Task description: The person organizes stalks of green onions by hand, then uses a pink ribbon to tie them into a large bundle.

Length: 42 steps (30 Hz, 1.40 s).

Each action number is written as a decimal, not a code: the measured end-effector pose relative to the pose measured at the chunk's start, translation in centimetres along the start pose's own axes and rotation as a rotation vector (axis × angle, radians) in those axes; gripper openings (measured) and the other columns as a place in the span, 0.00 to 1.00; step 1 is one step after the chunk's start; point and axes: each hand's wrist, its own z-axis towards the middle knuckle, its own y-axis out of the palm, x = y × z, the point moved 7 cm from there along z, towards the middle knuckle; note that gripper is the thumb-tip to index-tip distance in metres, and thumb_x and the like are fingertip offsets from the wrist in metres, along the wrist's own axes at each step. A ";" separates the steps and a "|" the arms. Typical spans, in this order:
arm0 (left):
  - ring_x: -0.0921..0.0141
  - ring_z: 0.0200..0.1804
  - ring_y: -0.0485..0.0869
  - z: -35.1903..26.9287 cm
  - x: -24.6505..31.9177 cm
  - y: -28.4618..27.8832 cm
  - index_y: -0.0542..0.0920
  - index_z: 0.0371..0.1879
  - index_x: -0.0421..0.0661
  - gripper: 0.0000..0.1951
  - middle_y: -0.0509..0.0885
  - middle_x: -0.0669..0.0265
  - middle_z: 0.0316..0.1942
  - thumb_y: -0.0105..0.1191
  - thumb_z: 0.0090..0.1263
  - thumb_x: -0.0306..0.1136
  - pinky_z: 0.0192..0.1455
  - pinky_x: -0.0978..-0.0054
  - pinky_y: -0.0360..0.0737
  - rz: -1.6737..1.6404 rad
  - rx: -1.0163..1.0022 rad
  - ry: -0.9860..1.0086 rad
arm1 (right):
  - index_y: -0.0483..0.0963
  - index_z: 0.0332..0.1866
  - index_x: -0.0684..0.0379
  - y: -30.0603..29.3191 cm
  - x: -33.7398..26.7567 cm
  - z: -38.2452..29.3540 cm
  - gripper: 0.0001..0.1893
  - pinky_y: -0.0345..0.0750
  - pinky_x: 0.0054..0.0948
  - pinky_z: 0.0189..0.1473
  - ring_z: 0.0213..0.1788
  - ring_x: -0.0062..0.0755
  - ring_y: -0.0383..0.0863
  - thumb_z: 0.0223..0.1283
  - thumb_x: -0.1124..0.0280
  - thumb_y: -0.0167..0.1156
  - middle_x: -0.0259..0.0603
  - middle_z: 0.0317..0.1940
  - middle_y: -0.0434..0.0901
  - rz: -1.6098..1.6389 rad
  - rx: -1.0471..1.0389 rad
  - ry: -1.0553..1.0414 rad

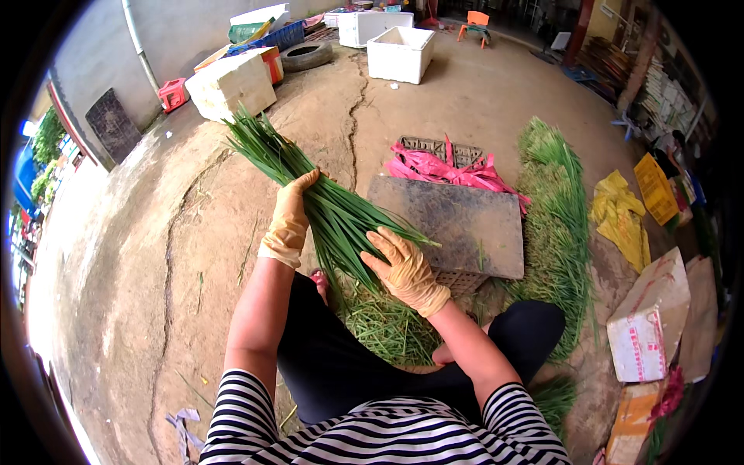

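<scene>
A thick bunch of long green leaves, likely garlic chives [334, 200], slants across the view in front of me. My left hand [294, 212], in a thin yellowish glove, is closed around its middle. My right hand [404, 268], gloved alike, lies at the lower leaf ends with fingers spread; whether it touches them I cannot tell. Just beyond it, a worn dark board [456, 224] rests on a plastic crate [459, 280], with a few leaf bits on top. Loose trimmed leaves [389, 328] are heaped on the ground between my legs.
A long pile of green leaves [552, 232] lies to the right. Pink plastic strips [442, 165] drape over another crate [474, 154] behind the board. Yellow plastic sheeting [619, 215] and a carton [645, 325] lie farther right. Foam boxes [398, 61] and a tyre [306, 57] stand at the back.
</scene>
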 end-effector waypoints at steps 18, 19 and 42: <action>0.67 0.27 0.80 -0.7 -2.1 3.1 0.77 0.30 0.36 0.08 0.81 0.60 0.26 0.56 0.55 0.27 0.33 0.72 0.78 0.140 -0.057 0.037 | 0.72 0.23 0.56 -3.8 1.4 4.6 0.07 0.60 0.37 0.59 0.60 0.40 0.61 0.40 0.74 0.65 0.31 0.47 0.74 0.445 0.095 0.199; 0.68 0.26 0.80 -1.3 -1.9 3.5 0.78 0.28 0.35 0.07 0.81 0.60 0.25 0.57 0.54 0.25 0.30 0.73 0.78 0.172 -0.052 0.089 | 0.72 0.23 0.56 -4.6 1.1 5.2 0.07 0.60 0.37 0.59 0.60 0.39 0.61 0.40 0.74 0.65 0.31 0.46 0.74 0.471 0.128 0.201; 0.71 0.32 0.79 -1.9 -5.1 3.8 0.77 0.34 0.40 0.08 0.81 0.63 0.30 0.54 0.59 0.30 0.37 0.75 0.76 0.028 0.060 -0.112 | 0.50 0.61 0.70 4.8 3.0 1.7 0.53 0.68 0.38 0.53 0.52 0.54 0.69 0.31 0.51 0.71 0.61 0.50 0.68 0.318 -0.183 0.696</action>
